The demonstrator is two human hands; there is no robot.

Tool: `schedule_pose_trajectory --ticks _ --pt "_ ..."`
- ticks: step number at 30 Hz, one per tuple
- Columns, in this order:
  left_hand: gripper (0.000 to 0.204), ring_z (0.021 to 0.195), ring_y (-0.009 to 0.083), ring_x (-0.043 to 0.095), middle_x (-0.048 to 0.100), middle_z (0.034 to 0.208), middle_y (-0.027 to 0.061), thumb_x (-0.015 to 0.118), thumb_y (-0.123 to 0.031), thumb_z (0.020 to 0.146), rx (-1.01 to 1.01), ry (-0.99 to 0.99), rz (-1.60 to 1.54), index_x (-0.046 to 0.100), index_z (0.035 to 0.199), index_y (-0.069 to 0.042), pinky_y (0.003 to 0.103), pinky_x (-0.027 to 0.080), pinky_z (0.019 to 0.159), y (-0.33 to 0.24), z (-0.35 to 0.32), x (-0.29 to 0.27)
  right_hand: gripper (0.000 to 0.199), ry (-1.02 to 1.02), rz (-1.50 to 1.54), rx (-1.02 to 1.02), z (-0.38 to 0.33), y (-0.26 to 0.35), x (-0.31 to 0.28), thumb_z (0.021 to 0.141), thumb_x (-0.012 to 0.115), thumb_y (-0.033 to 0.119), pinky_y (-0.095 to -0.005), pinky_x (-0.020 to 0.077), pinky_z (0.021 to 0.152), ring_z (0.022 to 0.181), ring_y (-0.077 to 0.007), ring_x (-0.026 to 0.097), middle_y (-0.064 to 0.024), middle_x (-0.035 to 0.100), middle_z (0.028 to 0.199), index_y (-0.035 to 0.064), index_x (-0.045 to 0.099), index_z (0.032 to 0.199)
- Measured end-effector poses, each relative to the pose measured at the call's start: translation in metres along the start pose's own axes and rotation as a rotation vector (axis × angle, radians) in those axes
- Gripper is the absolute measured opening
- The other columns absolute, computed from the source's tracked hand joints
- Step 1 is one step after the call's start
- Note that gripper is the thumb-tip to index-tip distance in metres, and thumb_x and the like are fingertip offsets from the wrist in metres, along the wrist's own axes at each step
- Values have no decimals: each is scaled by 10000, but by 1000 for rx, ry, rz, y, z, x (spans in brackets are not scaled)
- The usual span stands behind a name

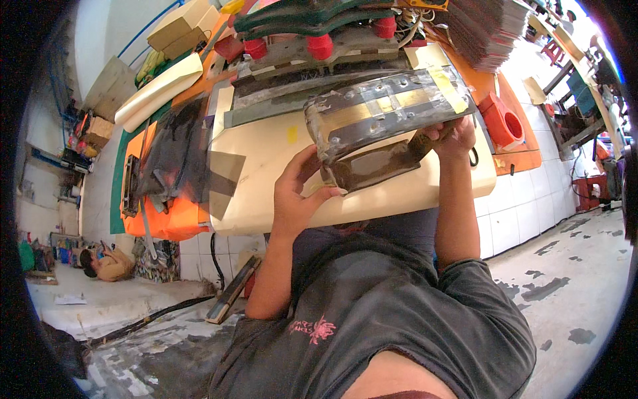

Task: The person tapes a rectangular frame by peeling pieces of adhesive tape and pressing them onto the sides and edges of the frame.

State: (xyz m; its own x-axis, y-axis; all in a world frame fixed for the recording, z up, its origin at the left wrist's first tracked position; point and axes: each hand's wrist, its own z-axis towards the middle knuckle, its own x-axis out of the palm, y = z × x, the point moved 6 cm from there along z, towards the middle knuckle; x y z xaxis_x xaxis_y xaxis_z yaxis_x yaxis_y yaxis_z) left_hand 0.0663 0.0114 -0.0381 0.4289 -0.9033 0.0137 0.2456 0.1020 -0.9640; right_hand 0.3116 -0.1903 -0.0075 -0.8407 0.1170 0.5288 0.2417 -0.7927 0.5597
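Both of my hands hold up a worn rectangular frame-like piece [385,110] with dark bands, rivet-like studs and strips of yellow and clear tape. It is tilted above a cream-coloured work board [259,193]. My left hand [298,189] grips its lower left corner, thumb in front and fingers behind. At the right end my right hand [457,136] is closed around the edge, some fingers hidden. Beneath its upper face an opening shows a dull brownish inner surface. Behind it stands a dark green metal fixture [299,26] with red round knobs [319,47].
Dark mesh-like cloth [176,149] lies on orange material at the left, near a cream roll [159,90]. An orange-red holder [502,121] and a stack of sheets [482,33] stand on the right. A person [109,263] is low in the left background.
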Motion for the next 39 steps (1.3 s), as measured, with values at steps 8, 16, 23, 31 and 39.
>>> schedule_pose_trajectory --ticks 8,16,23,31,39 --pt "846 1334 261 636 666 1415 151 931 -2 782 4 2 71 513 1517 40 416 477 1186 -4 0 1 774 -94 -218 -15 -4 7 6 944 785 514 -318 536 595 765 -196 672 -155 696 1071 -26 504 1423" --pt "842 1276 243 650 665 1394 137 932 -13 796 11 3 41 498 1515 50 395 507 1121 4 -5 -5 817 -226 -356 -14 -7 7 26 926 767 548 -330 539 769 912 -193 672 -107 683 1136 -41 538 1444" --pt "836 1259 243 650 666 1381 133 938 -44 813 10 2 18 500 1517 53 388 521 1098 2 -4 -5 786 -247 -473 -28 -12 12 35 936 741 597 -375 491 978 1092 -232 649 -118 672 1223 -39 602 1375" --pt "834 1259 244 650 673 1379 139 933 -31 810 32 7 43 500 1518 57 389 523 1099 7 -5 -11 827 -311 -520 -14 -31 2 28 980 715 583 -388 450 1070 1211 -238 616 -134 661 1313 -50 534 1482" --pt "888 1340 278 625 659 1414 162 949 -95 809 26 4 92 476 1547 47 425 473 1173 7 -4 -10 792 -272 -437 15 -45 -5 9 1067 618 539 -465 424 1182 1410 -286 550 -158 565 1528 -36 420 1574"
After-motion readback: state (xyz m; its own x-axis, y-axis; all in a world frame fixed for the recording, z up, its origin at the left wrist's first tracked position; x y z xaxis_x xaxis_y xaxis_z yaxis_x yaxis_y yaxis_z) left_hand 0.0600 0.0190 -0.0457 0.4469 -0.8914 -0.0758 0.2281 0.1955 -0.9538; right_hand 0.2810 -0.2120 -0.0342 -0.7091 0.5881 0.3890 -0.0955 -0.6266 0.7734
